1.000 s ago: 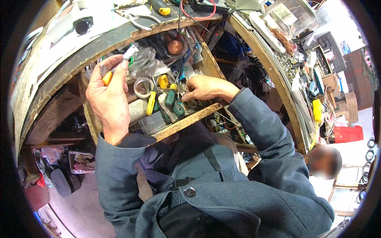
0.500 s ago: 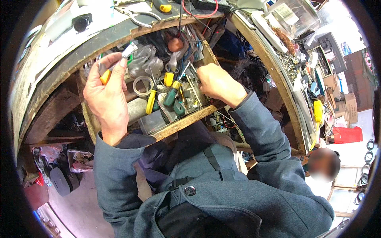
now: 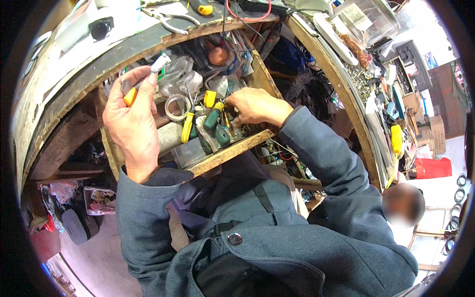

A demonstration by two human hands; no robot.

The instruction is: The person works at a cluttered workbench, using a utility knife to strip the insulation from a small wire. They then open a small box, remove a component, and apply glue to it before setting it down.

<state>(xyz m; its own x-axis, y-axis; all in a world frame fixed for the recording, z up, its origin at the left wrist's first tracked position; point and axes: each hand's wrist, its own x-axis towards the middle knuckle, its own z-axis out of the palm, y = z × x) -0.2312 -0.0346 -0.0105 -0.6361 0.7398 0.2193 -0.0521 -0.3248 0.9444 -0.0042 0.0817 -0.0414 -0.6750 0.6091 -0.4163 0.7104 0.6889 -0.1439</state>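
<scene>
My left hand (image 3: 132, 119) is closed on a small white object (image 3: 161, 63) near the drawer's left side, with a yellow piece (image 3: 130, 97) between my fingers. My right hand (image 3: 255, 106) is reaching into the wooden drawer (image 3: 232, 153) with curled fingers among the tools; what they grip is hidden. Just left of it lie green-handled screwdrivers (image 3: 212, 120), a yellow-handled tool (image 3: 188, 126), a small yellow block (image 3: 210, 98) and a clear tape roll (image 3: 169, 109). Crumpled plastic bags (image 3: 180, 74) and a clear box (image 3: 187, 156) are also inside.
The worn bench edge (image 3: 84, 84) arches over the drawer, carrying pliers (image 3: 173, 22) and cables (image 3: 267, 11). The cluttered right-hand bench (image 3: 376, 89) holds small parts and a yellow tool (image 3: 396, 138). Below left is a box of scraps (image 3: 99, 200). A person's blurred head (image 3: 403, 205) appears at right.
My right hand first shifted up and right within the drawer, then came back down and left toward the screwdrivers. My left hand, still holding the white object, edged slightly left.
</scene>
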